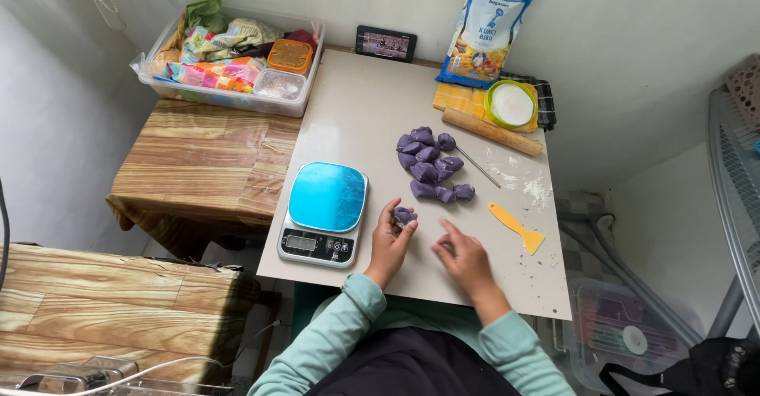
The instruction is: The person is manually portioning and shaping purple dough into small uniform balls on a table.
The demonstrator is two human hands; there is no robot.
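Observation:
My left hand [389, 241] holds a small lump of purple dough [404, 216] in its curled fingers, just right of a kitchen scale [324, 213] with a blue top. My right hand [464, 257] rests on the pale table [348, 127] beside it, fingers apart, holding nothing. A pile of several purple dough pieces [431, 164] lies a little beyond both hands in the middle of the table. A yellow plastic scraper [516, 226] lies right of my right hand.
A wooden rolling pin [491, 131], a round lidded tub [511, 104], a flour bag [486, 33] and a phone [385, 43] stand at the table's far edge. A clear bin of packets [231, 55] sits on a wood-patterned stand [198, 166] to the left. Spilled flour [522, 182] dusts the right side.

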